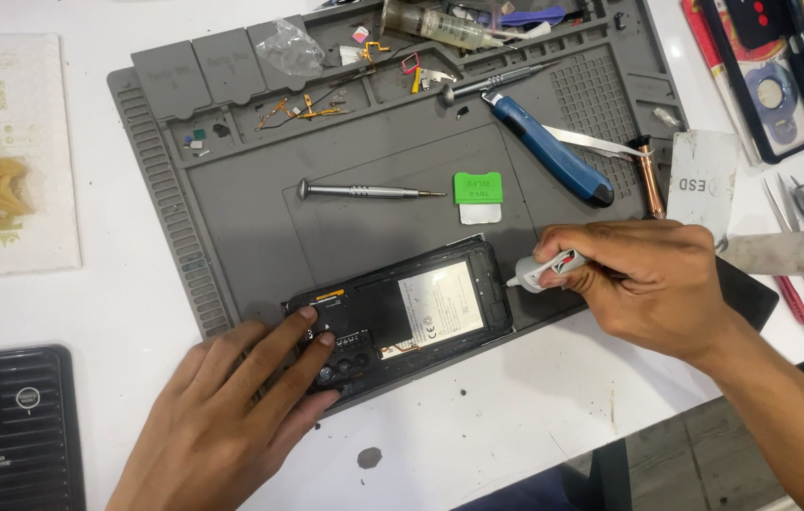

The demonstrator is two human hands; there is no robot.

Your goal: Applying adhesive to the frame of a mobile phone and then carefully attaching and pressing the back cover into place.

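Head view: glue tube [542,271] in right hand [648,284] touches opened phone [411,312].

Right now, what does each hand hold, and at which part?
The right hand grips a small white glue tube around its body, nozzle pointing left. The left hand holds nothing; its fingers press the opened black phone at its left end.

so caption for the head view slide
Left hand steadies opened black phone; right hand holds small white tube at its edge.
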